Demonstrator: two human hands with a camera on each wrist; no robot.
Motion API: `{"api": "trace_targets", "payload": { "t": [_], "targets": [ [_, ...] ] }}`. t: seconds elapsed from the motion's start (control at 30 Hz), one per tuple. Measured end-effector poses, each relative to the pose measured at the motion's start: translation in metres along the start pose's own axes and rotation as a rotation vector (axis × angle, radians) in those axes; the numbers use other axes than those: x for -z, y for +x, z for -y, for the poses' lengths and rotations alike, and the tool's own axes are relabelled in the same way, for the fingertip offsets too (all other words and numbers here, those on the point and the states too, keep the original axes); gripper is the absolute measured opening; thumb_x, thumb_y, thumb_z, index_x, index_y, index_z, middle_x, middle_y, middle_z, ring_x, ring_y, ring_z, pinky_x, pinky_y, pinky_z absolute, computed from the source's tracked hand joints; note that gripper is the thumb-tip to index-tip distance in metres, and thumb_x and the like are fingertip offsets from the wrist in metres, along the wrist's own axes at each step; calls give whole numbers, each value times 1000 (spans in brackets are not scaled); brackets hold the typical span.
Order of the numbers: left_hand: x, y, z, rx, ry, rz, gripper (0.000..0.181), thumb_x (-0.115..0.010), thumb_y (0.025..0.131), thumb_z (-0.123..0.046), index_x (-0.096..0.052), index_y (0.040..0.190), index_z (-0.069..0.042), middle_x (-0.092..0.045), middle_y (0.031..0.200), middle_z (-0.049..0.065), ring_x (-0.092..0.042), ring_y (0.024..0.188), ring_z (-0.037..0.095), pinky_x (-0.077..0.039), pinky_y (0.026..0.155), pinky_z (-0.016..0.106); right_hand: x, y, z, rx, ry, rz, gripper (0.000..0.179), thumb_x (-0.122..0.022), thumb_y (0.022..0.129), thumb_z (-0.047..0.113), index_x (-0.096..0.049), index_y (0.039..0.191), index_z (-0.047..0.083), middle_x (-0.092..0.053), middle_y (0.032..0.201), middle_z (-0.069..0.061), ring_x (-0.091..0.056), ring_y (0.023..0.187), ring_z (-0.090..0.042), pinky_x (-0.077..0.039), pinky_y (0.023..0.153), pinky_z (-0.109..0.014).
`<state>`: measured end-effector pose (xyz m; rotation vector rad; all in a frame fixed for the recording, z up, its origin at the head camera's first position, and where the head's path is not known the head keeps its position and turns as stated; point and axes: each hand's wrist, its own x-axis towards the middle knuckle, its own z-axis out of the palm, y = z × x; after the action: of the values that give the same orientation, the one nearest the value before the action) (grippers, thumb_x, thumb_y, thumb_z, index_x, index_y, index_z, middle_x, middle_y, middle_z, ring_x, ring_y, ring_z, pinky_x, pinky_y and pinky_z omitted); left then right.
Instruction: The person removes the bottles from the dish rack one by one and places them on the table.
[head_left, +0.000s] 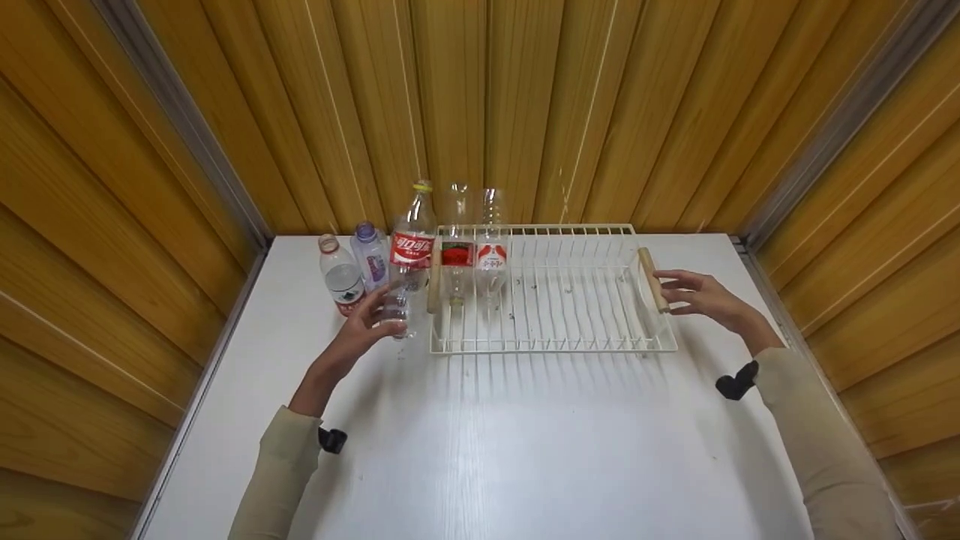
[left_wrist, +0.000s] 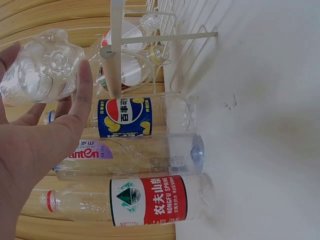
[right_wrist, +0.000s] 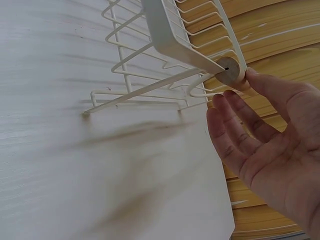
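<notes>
The wire rack (head_left: 555, 350) could slide if clipped by the cola bottle (head_left: 412, 251), gripped just left of it by the left hand (head_left: 358, 324); the right hand's fingers touch the rack's wooden handle (head_left: 654, 285), whether gripping I cannot tell.

The head camera looks forward and down from well above the white tabletop (head_left: 555, 435) onto the whole cream wire rack (head_left: 553, 351). Both wrist cameras sit nearer: the left, turned sideways, faces clear plastic bottles (left_wrist: 130, 155); the right, the rack's round wooden handle (right_wrist: 229, 73). Head and left views share the bottles.
</notes>
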<state>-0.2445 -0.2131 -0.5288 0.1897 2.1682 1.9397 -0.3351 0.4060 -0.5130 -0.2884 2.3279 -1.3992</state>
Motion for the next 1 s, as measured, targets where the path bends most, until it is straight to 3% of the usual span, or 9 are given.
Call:
{"api": "trace_targets", "payload": {
  "t": [0.27,0.5,0.83,1.0],
  "targets": [
    [1,-5,9,-1,-36,-28,78,-73,91,-11,-34,158,-22,-33,159,19,-39,145,38,-51,104,45,-2,-2,-2,3,-3,3,62,-60,104,25,-35,157,3,-38,156,-28,-65,107,-2,-58,96,-30],
    [6,-8,11,-38,-68,-64,80,-77,89,-11,-37,157,-26,-39,156,13,-42,144,33,-48,109,49,-2,0,-4,19,26,-46,60,-62,103,23,-39,154,0,-47,149,-26,-67,104,0,-58,90,-22],
    [9,-12,18,-34,-154,-111,91,-77,87,-6,-25,160,-23,-33,162,10,-37,149,31,-39,118,53,-1,-2,-5,27,25,-33,60,-61,104,22,-38,155,1,-59,130,-2,-68,104,-4,-57,90,-22],
    [13,-11,24,-43,-180,-139,91,-76,87,-2,-25,159,-22,-37,159,9,-42,146,31,-41,117,52,-2,0,-3,12,7,-33,61,-61,104,26,-38,156,4,-56,138,-11,-67,105,-3,-57,93,-26]
  ]
}}
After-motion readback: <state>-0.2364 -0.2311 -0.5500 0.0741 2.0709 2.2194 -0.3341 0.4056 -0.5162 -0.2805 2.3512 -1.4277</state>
